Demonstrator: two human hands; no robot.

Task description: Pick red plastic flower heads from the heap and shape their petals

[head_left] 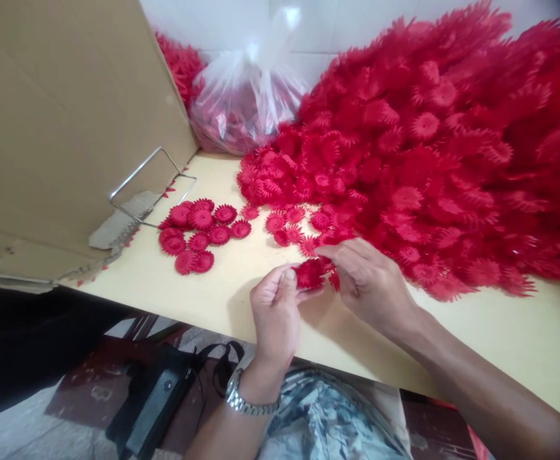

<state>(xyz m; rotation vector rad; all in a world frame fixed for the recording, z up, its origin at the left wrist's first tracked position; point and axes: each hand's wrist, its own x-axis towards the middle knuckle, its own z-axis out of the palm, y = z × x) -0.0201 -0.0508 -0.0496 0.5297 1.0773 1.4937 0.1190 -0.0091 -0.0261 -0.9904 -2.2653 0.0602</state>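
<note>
My left hand (280, 306), with a metal watch on its wrist, is closed around some red fringed flower pieces (310, 273), thumb on top. My right hand (369, 278) is at the right side of these pieces, its thumb and index finger pinched together at their upper edge; what lies between the fingertips is too small to make out. A few loose red flower pieces (293, 231) lie on the table just beyond my hands. To the left sits a small group of round, thicker red flower pieces (202, 219), some resting on others.
A large heap of red flower pieces (414, 147) covers the back right of the pale table (174, 303). Behind stands a tied clear plastic bag (246, 102) of red pieces. A cardboard box (69, 115) and a bent wire frame (139, 171) stand at left.
</note>
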